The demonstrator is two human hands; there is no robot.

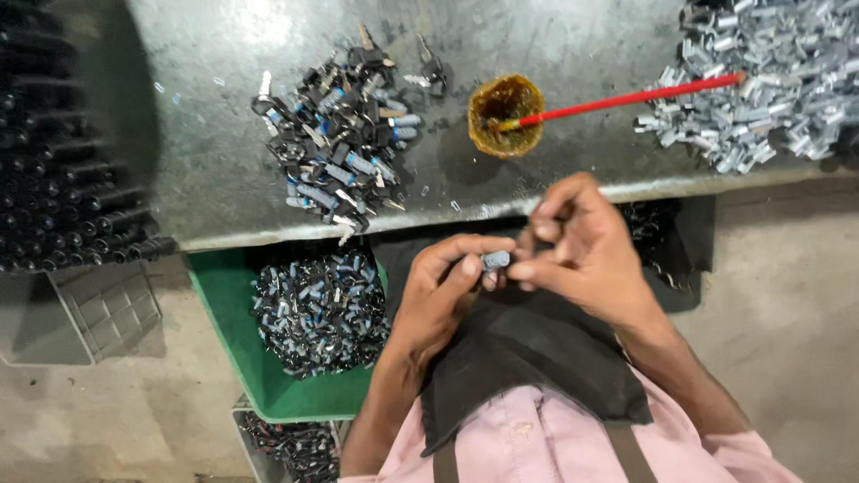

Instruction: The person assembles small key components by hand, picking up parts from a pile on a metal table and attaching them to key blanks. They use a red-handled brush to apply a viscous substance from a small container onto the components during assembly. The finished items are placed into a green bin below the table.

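Note:
Both my hands meet over my lap, just below the table's front edge. My left hand [440, 291] pinches a small grey metal cylinder part [495, 260] between thumb and fingers. My right hand [586, 249] closes on the same part from the right, its fingertips touching the part's end. A pile of black and blue-grey lock parts with keys [344, 134] lies on the grey metal table [206, 170], up and left of my hands. A small amber cup of grease [506, 114] holds a red-handled brush [626, 98].
A heap of silvery metal pieces [769, 80] fills the table's far right. A green tray [237, 331] of dark parts [320, 311] sits below the table edge at left. Rows of black cylinders [63, 161] line the left side. A crate [286, 443] of parts stands lower down.

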